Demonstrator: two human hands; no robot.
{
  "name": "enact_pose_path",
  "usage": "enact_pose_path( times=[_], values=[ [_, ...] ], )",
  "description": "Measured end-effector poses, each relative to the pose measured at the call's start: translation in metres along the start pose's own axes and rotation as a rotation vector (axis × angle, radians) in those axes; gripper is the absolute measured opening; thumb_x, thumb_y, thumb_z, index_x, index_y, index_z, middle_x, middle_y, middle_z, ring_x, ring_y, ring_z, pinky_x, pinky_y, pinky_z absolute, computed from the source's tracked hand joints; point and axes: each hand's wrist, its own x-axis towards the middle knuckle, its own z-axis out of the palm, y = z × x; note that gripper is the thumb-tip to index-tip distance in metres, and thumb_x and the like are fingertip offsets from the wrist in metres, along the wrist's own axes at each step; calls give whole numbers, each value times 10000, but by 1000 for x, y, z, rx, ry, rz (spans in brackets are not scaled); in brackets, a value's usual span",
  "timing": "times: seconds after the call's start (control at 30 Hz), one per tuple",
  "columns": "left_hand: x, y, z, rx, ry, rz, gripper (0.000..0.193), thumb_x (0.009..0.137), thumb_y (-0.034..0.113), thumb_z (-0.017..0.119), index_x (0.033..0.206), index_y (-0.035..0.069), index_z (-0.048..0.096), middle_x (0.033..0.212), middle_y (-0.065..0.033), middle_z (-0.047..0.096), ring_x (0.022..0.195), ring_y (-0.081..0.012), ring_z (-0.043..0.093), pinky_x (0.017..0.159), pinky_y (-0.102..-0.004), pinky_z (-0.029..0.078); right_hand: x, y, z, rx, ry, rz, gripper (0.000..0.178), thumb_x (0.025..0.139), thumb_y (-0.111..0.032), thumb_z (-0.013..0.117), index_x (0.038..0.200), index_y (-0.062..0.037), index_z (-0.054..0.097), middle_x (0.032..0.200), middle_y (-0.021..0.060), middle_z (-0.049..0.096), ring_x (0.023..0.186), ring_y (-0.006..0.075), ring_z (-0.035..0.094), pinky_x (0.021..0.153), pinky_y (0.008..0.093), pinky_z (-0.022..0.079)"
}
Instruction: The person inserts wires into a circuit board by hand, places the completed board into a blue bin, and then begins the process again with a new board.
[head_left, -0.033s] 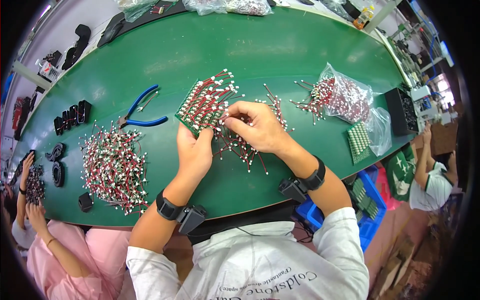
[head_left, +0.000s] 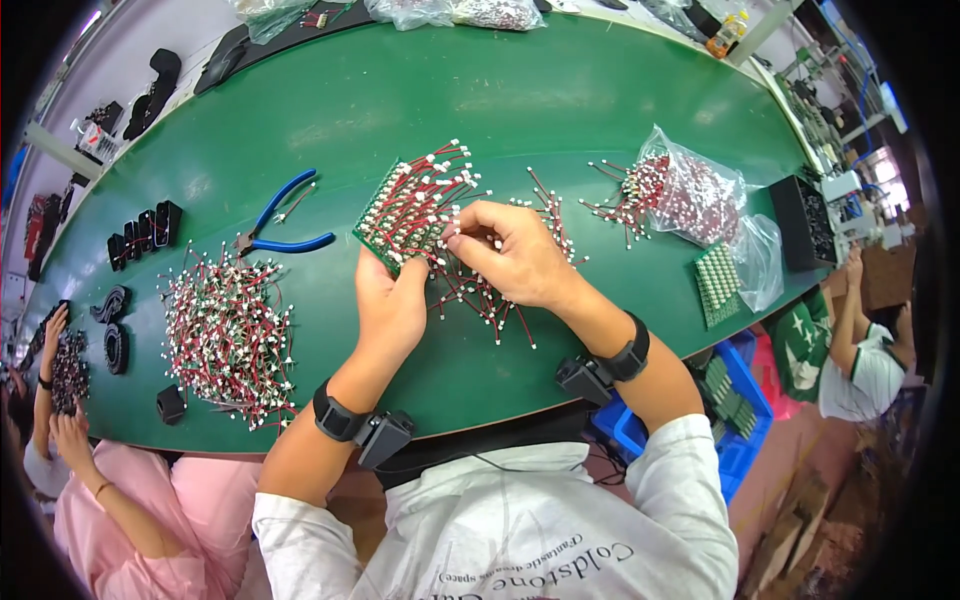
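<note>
My left hand (head_left: 392,308) grips the lower edge of a green circuit board panel (head_left: 376,212), thumb toward the front, holding it tilted above the table. Rows of white connectors with short red wires (head_left: 432,190) stick out from the panel's face. At its lower right edge, my right hand (head_left: 522,258) pinches a small wire lead with a white connector between thumb and forefinger; the fingertips partly hide it. Loose red-and-white wire leads (head_left: 490,305) lie under and around the right hand.
On the green table (head_left: 560,90) are a big pile of wire leads (head_left: 228,335), blue-handled pliers (head_left: 293,243), a plastic bag of leads (head_left: 695,195), another panel (head_left: 717,285) and a black bin (head_left: 803,225). A blue crate (head_left: 758,400) stands below right. Co-workers' hands (head_left: 72,435) work far left.
The panel and my left hand have shifted very slightly to the right. My right hand stays at the panel's lower right edge with almost no visible movement.
</note>
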Motion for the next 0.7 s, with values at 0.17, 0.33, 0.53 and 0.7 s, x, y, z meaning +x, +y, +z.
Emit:
enact_pose_path(
  times=[0.17,0.33,0.53,0.7],
  values=[
    [-9,8,15,87,19,-57,418,898,-97,465,1307,-22,434,1250,-111,584,1125,-162,589,972,-311,476,-1,6,8,-35,131,-59,130,878,-105,644,902,20,621,625,-24,506,568,37,427,490,261,353],
    [-10,2,10,54,-65,40,407,917,-89,460,1316,-22,417,1258,-111,576,1136,-164,586,984,-316,473,-1,3,8,-192,195,-139,157,837,-108,672,914,17,615,577,20,495,518,78,441,478,285,370],
    [-12,5,12,160,-58,14,344,940,-66,476,1280,-17,451,1220,-90,588,1075,-128,582,921,-286,481,-2,4,10,-288,249,-214,179,793,-109,698,894,20,625,619,104,570,509,173,545,501,327,442],
    [-10,-2,11,144,-82,99,331,938,-66,486,1264,-11,469,1187,-62,589,1014,-87,560,858,-245,463,-2,4,12,-271,252,-222,169,772,-102,713,860,20,636,687,142,617,539,203,601,523,340,477]
  ],
)
